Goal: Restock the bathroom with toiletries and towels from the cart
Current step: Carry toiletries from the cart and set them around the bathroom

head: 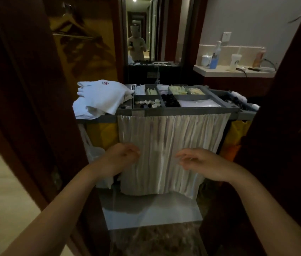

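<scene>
Both forearms reached forward. The left hand [122,157] curled loosely at the pleated curtain's [171,137] edge, its grip unclear; the right hand [201,161] hung relaxed, holding nothing. Beyond, towels [99,98] and toiletries [150,104] topped the cart [182,110].
</scene>
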`<state>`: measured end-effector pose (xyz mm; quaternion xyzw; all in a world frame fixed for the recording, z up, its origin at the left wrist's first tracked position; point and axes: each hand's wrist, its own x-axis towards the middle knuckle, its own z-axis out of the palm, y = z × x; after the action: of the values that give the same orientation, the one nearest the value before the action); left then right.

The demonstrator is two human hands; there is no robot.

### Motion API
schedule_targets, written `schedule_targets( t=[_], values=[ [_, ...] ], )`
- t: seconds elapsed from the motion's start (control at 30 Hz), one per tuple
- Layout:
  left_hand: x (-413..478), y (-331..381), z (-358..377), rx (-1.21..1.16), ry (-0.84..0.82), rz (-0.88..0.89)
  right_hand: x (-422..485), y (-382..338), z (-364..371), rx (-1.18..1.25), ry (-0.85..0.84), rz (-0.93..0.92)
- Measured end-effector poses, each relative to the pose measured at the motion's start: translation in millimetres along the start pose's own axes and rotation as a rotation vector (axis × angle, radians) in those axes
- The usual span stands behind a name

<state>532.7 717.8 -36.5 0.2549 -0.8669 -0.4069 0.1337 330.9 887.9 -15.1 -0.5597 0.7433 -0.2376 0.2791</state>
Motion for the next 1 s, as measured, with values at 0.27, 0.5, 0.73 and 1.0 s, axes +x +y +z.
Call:
schedule_targets(
  t=[0.27,0.5,0.73,1.0],
  values=[
    [102.2,-13.1,-32.2,0.058,-0.026,0.086,83.2,17.9,-34.6,-0.067,0.085,0.017],
    [193.0,-35.1,-40.2,0.065,-0.041,0.084,173.3,54.2,-76.7,-0.068,0.035,0.014],
    [321.5,-54.4,-53.1,0.114,-0.076,0.019,293.7,115.6,-143.5,-0.066,0.068,-0.025],
    [456.2,-52.7,-54.6,0.086,0.015,-0.018,402.2,177.2,-220.7,-0.032,0.081,0.009]
  ],
)
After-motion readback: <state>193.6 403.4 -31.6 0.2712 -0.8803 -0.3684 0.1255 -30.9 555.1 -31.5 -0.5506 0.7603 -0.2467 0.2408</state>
